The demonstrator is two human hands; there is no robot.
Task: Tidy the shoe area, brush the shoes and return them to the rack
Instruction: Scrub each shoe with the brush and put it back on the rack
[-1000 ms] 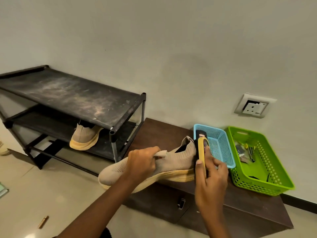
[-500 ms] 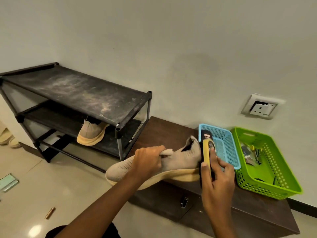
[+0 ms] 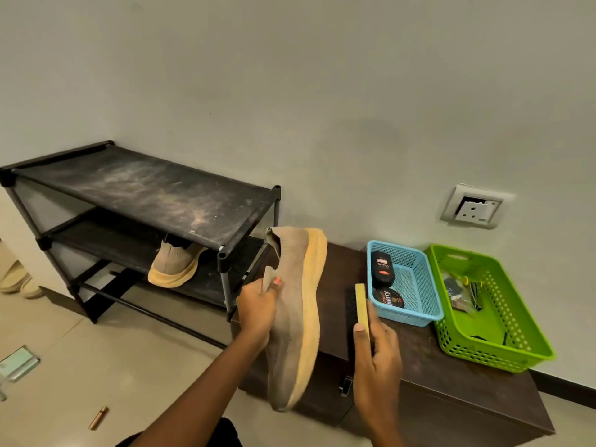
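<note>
While the left grip (image 3: pixel 258 312) pinches the shoe (image 3: pixel 295 333) by its collar, toe downward, the right grip (image 3: pixel 377 359) clasps the brush (image 3: pixel 361 301) just right of it, apart.

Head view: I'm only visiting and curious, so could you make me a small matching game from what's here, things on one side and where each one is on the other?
Things:
1. brush
2. tin
3. raised shoe
4. socket

Places:
A. on the wall
B. in the blue basket
C. in the right hand
D. in the left hand

Pairs: 1-C, 2-B, 3-D, 4-A.
</note>
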